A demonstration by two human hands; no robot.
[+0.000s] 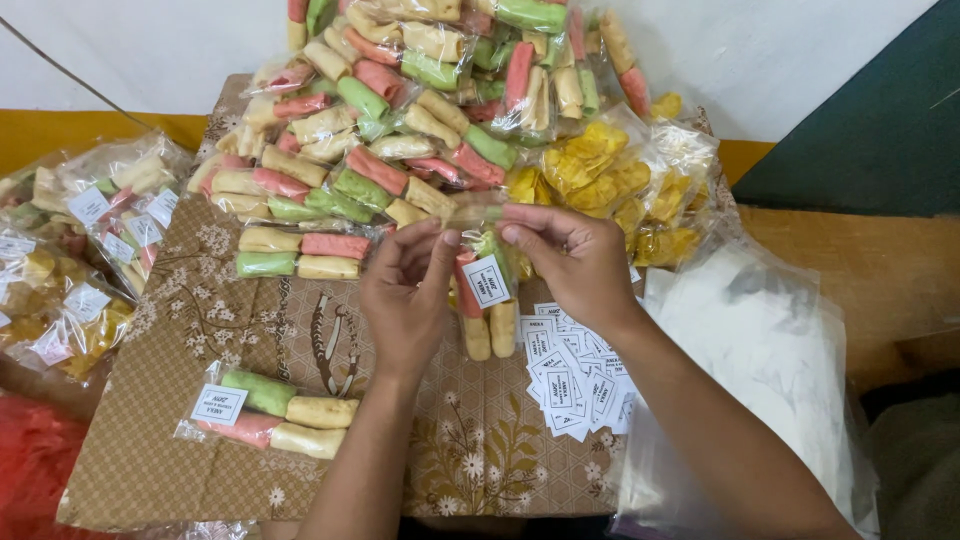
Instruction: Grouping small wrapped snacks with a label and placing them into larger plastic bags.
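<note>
My left hand [405, 295] and my right hand [572, 262] together hold up a small clear packet of roll snacks [490, 320], upright, above a patterned brown board [180, 440]. The packet holds red, green and cream rolls and carries a small white paper label [487, 281] on its front. My left thumb and fingers pinch the packet's upper left side; my right fingers grip its top edge. A heap of small white labels [570, 380] lies just below my right wrist.
A big pile of snack packets [400, 130] fills the board's far end, with yellow chip bags [610, 180] to its right. One labelled packet [270, 410] lies near me. More labelled packets [90, 240] sit at left; empty clear bags [760, 350] at right.
</note>
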